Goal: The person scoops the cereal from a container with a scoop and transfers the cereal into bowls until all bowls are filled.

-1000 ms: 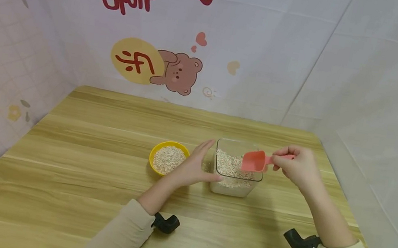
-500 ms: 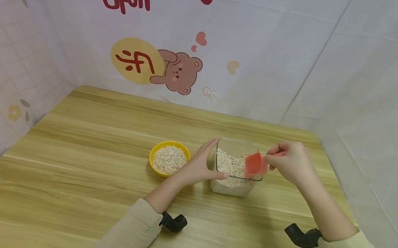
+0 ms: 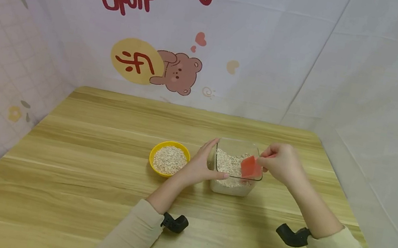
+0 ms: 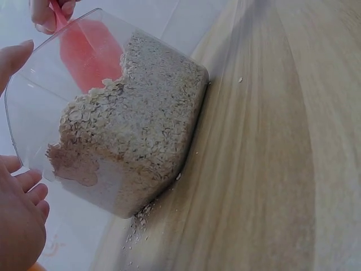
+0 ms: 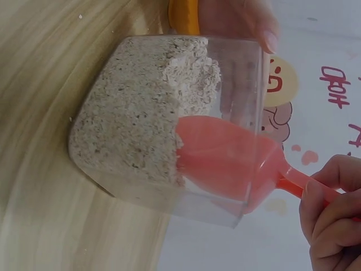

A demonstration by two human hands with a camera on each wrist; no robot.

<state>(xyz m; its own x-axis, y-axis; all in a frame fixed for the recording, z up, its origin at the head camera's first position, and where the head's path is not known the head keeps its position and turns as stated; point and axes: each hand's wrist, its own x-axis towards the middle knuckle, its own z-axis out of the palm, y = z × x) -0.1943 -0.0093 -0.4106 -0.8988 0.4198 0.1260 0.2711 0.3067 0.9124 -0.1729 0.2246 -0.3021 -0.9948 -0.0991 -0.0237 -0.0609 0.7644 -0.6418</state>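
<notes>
A clear square-sided container [image 3: 231, 189] of rolled oats [image 4: 135, 107] stands on the table. My left hand [image 3: 197, 168] holds it at the left side, thumb along the front rim and fingers by the back left corner. My right hand [image 3: 280, 160] grips the handle of a pink-red scoop [image 3: 249, 167] between thumb and fingers. The scoop tilts down inside the container, and the right wrist view shows its front edge in the oats. Left of the container, close to my left forearm, sits a yellow bowl [image 3: 151, 161] filled with oats.
Loose flakes [image 4: 141, 220] lie on the wooden table [image 3: 84, 192] beside the container's base. Behind the table hangs a white printed cloth [image 3: 269, 35] with a bear and red characters. A pale cloth also lines each side.
The scoop has tipped down from above the rim into the oats, carried left by my right hand. My left hand has moved right, closer around the container.
</notes>
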